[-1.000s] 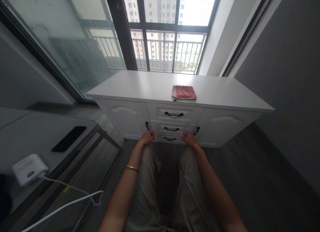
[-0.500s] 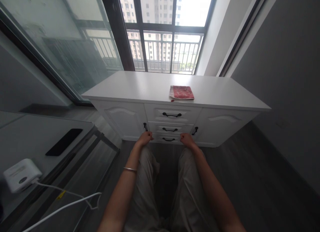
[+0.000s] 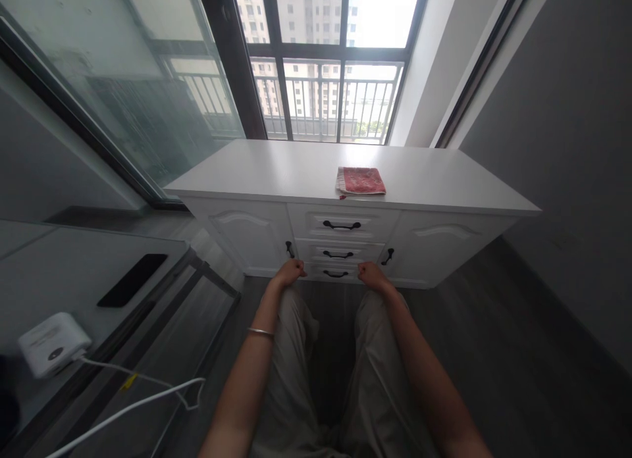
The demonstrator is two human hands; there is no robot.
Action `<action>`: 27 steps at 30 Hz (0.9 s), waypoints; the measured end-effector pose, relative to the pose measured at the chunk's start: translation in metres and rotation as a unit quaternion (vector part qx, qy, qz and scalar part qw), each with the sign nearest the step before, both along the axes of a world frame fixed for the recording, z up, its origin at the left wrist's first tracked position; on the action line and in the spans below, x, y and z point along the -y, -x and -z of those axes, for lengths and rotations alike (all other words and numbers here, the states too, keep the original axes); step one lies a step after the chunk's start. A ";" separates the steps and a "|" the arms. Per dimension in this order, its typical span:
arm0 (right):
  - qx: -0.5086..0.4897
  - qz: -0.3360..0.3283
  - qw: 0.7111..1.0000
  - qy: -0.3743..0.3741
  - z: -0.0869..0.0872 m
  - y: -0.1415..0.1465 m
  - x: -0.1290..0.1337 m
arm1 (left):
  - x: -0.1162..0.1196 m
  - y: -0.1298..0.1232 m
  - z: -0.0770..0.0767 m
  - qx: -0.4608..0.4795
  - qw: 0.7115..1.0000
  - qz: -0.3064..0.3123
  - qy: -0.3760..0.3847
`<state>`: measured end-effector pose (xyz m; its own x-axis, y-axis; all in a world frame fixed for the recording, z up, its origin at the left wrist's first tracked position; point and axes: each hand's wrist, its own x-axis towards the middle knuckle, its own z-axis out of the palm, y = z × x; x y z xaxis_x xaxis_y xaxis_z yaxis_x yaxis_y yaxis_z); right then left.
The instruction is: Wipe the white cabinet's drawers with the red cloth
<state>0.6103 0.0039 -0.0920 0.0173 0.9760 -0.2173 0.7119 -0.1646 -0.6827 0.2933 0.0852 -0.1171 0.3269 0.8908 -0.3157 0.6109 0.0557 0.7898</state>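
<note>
My left hand (image 3: 290, 272) is a loose fist resting by my left knee, with nothing visible in it. Closed too, my right hand (image 3: 371, 275) lies at my right knee, near the lowest drawer. Both are in front of a white cabinet (image 3: 237, 235) with three drawers in the middle, a door on each side and dark handles (image 3: 342, 226). All drawers and doors appear closed. On the cabinet top lies a folded red cloth (image 3: 364, 181) with a pale fringed left edge.
At the left, a grey table (image 3: 59, 247) holds a black phone (image 3: 132, 280) and a white box-shaped device (image 3: 54, 345) with a white cable (image 3: 128, 407). Behind the cabinet are a window (image 3: 316, 83) and a glass panel. A grey wall (image 3: 557, 149) stands at the right.
The view has shifted slightly, so the cabinet, table and arms appear a little further right. Both hands remain closed at the knees, and the cloth stays in place on the cabinet.
</note>
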 end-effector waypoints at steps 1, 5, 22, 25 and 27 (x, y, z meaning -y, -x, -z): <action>0.000 -0.002 1.000 0.002 0.000 0.000 0.000 | 0.000 0.001 -0.001 -0.002 1.000 -0.001 0.000; 0.004 -0.007 1.000 0.008 -0.002 0.001 0.000 | 0.001 0.002 -0.003 -0.010 1.000 -0.004 -0.002; 0.014 0.001 1.000 0.015 -0.007 0.006 0.003 | 0.003 0.001 -0.011 0.000 1.000 -0.016 -0.003; 0.016 0.001 1.000 0.018 -0.008 0.006 0.003 | 0.003 0.002 -0.009 0.000 1.000 -0.019 -0.010; 0.016 0.000 1.000 0.020 -0.008 0.007 0.003 | 0.002 0.001 -0.008 0.000 1.000 -0.020 -0.013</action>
